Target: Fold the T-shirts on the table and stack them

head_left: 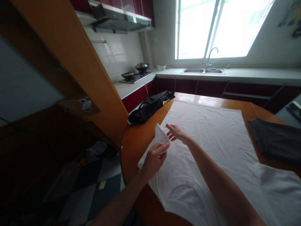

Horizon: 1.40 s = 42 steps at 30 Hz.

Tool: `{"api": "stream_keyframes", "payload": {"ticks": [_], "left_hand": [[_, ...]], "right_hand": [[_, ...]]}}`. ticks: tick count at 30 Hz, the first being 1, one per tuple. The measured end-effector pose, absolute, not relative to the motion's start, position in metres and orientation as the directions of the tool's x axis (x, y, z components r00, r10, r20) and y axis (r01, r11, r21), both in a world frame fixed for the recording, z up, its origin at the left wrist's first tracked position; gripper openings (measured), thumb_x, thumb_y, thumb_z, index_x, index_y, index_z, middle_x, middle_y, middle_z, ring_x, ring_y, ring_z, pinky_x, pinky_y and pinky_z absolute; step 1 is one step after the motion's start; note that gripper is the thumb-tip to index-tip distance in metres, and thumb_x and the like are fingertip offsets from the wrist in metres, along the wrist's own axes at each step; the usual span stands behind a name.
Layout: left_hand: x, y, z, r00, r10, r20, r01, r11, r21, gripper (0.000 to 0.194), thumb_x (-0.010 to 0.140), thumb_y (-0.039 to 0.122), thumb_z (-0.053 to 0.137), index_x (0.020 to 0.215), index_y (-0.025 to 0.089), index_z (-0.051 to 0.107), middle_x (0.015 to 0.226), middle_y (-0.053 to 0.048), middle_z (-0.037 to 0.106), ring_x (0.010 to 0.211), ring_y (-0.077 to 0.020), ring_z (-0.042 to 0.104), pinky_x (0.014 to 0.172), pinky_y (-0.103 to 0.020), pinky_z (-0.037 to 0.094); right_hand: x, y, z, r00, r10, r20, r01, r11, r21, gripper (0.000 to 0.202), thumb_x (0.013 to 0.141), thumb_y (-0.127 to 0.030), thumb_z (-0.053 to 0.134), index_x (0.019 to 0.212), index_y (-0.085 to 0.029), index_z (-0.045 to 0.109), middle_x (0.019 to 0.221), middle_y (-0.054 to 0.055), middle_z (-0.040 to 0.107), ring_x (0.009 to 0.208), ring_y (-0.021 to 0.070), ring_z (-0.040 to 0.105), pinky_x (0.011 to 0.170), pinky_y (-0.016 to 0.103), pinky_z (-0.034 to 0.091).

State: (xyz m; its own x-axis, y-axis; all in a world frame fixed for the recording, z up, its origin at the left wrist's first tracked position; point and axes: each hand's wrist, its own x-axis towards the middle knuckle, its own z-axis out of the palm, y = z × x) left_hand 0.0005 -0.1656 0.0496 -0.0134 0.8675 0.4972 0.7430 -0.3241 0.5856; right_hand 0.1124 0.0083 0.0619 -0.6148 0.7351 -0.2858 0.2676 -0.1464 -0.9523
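Observation:
A white T-shirt (211, 135) lies spread over the wooden table, its round neck opening toward me and its hem at the far side. Near the left sleeve, my left hand (155, 157) pinches a bit of the fabric, and a small flap of cloth stands up above the fingers. Just beyond it, my right hand (176, 133) is held with its fingers stretched out and apart, close to the raised flap. Whether those fingertips touch the cloth I cannot tell.
Black folded clothing (150, 108) lies on the table's (131, 141) far left edge. Dark grey folded clothing (275, 138) is on the right. Behind stand a counter with a sink (203, 71) and a stove (136, 77) bearing pans. An orange wooden panel (94, 62) rises at left.

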Motion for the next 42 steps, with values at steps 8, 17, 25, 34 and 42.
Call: {"api": "stream_keyframes", "payload": {"ticks": [8, 17, 25, 34, 42], "left_hand": [[0.019, -0.166, 0.014, 0.142, 0.932, 0.332, 0.722, -0.327, 0.609, 0.048, 0.081, -0.004, 0.054, 0.119, 0.023, 0.068, 0.112, -0.005, 0.069, 0.107, -0.0198, 0.064, 0.097, -0.032, 0.054], [0.019, -0.167, 0.011, 0.262, 0.909, 0.324, 0.722, -0.407, 0.559, 0.04, 0.082, -0.001, 0.057, 0.113, 0.021, 0.068, 0.109, -0.005, 0.069, 0.106, -0.0191, 0.064, 0.098, -0.032, 0.053], [0.02, -0.169, 0.017, 0.34, 0.886, 0.314, 0.681, -0.463, 0.567, 0.033, 0.087, 0.005, 0.057, 0.111, 0.023, 0.07, 0.108, -0.006, 0.071, 0.104, -0.019, 0.067, 0.095, -0.028, 0.054], [-0.023, -0.139, 0.059, 0.303, 0.907, 0.294, 0.647, -0.422, 0.635, 0.022, 0.099, 0.028, 0.056, 0.113, 0.023, 0.072, 0.104, -0.006, 0.073, 0.094, -0.0169, 0.069, 0.089, -0.028, 0.054], [-0.104, -0.026, 0.032, 0.077, 0.968, 0.24, 0.807, -0.201, 0.555, 0.017, 0.09, 0.024, 0.064, 0.099, 0.019, 0.078, 0.101, -0.008, 0.066, 0.099, -0.0199, 0.064, 0.095, -0.032, 0.049]], "right_hand": [[0.11, 0.02, 0.02, -0.533, 0.844, -0.055, 0.389, 0.187, -0.902, 0.038, 0.073, -0.008, 0.068, 0.112, -0.011, 0.069, 0.058, -0.005, 0.054, 0.052, 0.0098, 0.048, 0.048, 0.019, 0.035], [0.118, 0.022, 0.037, -0.688, 0.721, 0.089, 0.107, 0.221, -0.969, 0.044, 0.071, -0.022, 0.068, 0.115, -0.018, 0.069, 0.075, 0.0, 0.067, 0.062, 0.0123, 0.056, 0.051, 0.02, 0.041], [0.136, 0.028, 0.044, -0.703, 0.694, -0.156, 0.381, 0.182, -0.907, 0.054, 0.071, -0.011, 0.067, 0.124, -0.017, 0.065, 0.066, -0.003, 0.061, 0.054, 0.0104, 0.055, 0.046, 0.018, 0.042], [0.136, 0.039, 0.012, -0.604, 0.764, -0.227, 0.627, 0.28, -0.727, 0.052, 0.072, -0.009, 0.073, 0.124, -0.013, 0.065, 0.057, -0.007, 0.054, 0.049, 0.0096, 0.052, 0.047, 0.019, 0.037], [0.134, 0.036, 0.019, -0.601, 0.776, -0.194, 0.637, 0.318, -0.703, 0.042, 0.074, -0.006, 0.068, 0.116, -0.012, 0.07, 0.062, -0.004, 0.057, 0.053, 0.01, 0.051, 0.053, 0.021, 0.037]]}}
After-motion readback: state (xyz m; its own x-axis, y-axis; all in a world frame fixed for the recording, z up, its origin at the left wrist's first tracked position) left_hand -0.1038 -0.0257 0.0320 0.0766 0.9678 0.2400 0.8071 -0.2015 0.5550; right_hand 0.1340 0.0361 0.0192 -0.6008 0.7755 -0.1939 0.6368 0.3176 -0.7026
